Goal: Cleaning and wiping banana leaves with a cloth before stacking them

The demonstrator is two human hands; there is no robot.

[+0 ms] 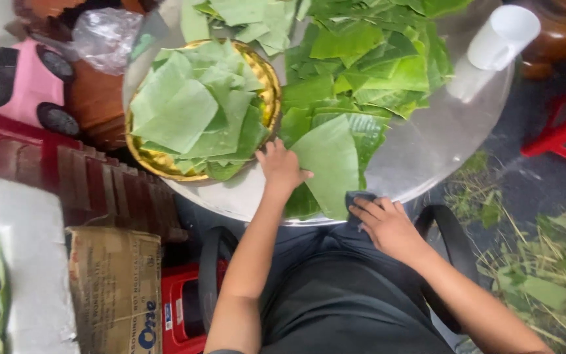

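My left hand (282,167) lies flat and spread, palm down, on the left edge of one large banana leaf piece (330,164) at the near rim of the round metal surface (427,147); it grips nothing, only presses. My right hand (384,223) sits just off the near rim with the fingers curled over one small dark cloth (359,198), which touches the lower right corner of that same leaf piece.

To the left of my left hand stands one round gold tray (268,98), heaped with cut, pale green leaf squares; they overlap too much for me to count them. Behind the leaf I press lies one loose pile of darker green leaf pieces (375,59), spreading to the far side of the surface, again too many and too tangled to count. One white plastic jug (502,39) stands at the far right rim.

Below the surface on my left I see one cardboard box (116,288), one white foam box (31,262), one red crate (181,308) and one pink toy car (24,82). One red stool (565,124) is on my right, well apart, with leaf scraps (538,275) scattered on the ground.
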